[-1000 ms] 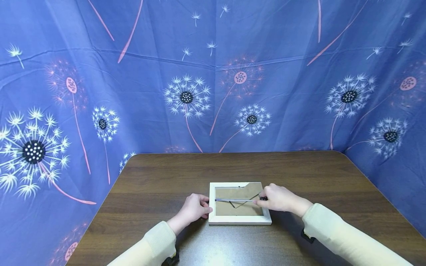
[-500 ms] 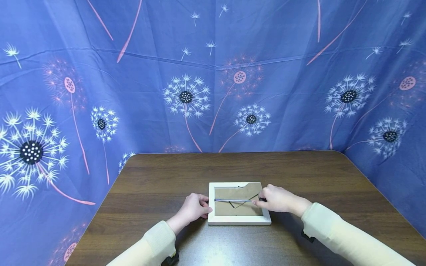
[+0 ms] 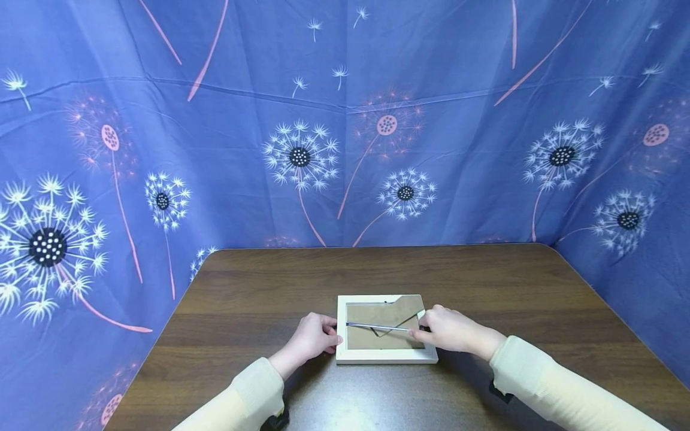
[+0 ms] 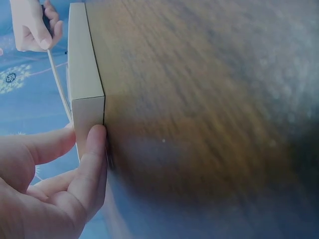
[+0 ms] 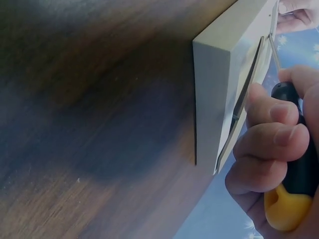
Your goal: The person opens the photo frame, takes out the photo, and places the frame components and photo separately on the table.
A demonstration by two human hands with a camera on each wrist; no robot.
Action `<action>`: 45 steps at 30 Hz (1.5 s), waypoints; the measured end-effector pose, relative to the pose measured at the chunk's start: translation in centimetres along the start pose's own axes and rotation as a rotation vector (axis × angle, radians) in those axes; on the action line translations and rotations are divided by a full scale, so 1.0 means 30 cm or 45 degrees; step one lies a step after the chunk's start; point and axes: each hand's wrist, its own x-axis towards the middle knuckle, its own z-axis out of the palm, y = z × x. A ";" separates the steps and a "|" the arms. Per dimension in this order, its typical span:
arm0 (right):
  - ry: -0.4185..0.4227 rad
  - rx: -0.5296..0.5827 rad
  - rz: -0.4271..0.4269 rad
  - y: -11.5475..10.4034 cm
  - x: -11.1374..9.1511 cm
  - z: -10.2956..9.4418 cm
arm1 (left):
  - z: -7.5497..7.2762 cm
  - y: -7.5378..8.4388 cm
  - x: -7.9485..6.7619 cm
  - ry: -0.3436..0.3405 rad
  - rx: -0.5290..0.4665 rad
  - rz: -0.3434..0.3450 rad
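Note:
A white picture frame lies face down on the table with its brown backing board showing. The board's right end sits up over the frame's edge. My left hand grips the frame's left edge, thumb on top and fingers at the side. In my right hand is a screwdriver, its black and yellow handle wrapped by the fingers in the right wrist view. The shaft lies slantwise across the board, its tip at the frame's left inner edge. A dark easel-back stand strut crosses under the shaft.
The dark wooden table reaches back to a blue cloth printed with dandelions, which also hangs at both sides. Light glares off the table in front of the frame.
My right hand has come slightly toward the front of the table, lowering the screwdriver's handle end so the shaft slants more. The tip and my left hand stay in place.

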 end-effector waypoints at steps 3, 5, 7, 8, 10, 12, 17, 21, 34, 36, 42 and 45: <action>0.006 -0.006 -0.004 0.008 0.001 0.005 | 0.002 -0.002 0.001 -0.006 0.003 -0.006; -0.011 0.003 0.001 0.015 0.003 0.008 | 0.003 -0.004 0.001 -0.011 0.006 -0.007; -0.023 0.007 -0.002 0.021 0.005 0.007 | 0.004 -0.005 0.001 -0.010 0.011 -0.008; -0.027 0.003 -0.008 0.022 0.007 0.005 | 0.004 -0.005 0.000 -0.009 0.011 -0.009; -0.038 -0.010 -0.015 0.021 0.010 -0.004 | 0.004 -0.005 0.000 -0.004 0.007 -0.010; -0.037 -0.018 -0.034 0.014 0.014 -0.020 | 0.003 -0.005 0.000 0.001 0.002 -0.007; -0.062 -0.051 -0.053 -0.022 0.027 -0.073 | 0.000 -0.007 0.005 -0.001 -0.008 0.016; -0.109 -0.121 -0.061 -0.060 0.051 -0.123 | -0.004 -0.009 0.006 -0.005 0.007 0.022; -0.352 -0.428 -0.051 -0.195 0.189 -0.292 | -0.002 -0.008 0.012 -0.009 0.038 0.022; -0.378 -0.480 -0.054 -0.211 0.208 -0.307 | -0.002 -0.008 0.013 -0.014 0.032 0.022; -0.514 -0.556 -0.001 -0.277 0.280 -0.349 | -0.005 -0.004 0.012 -0.019 0.046 0.006; -0.587 -0.614 0.019 -0.316 0.321 -0.369 | -0.006 -0.005 0.012 -0.018 0.043 -0.005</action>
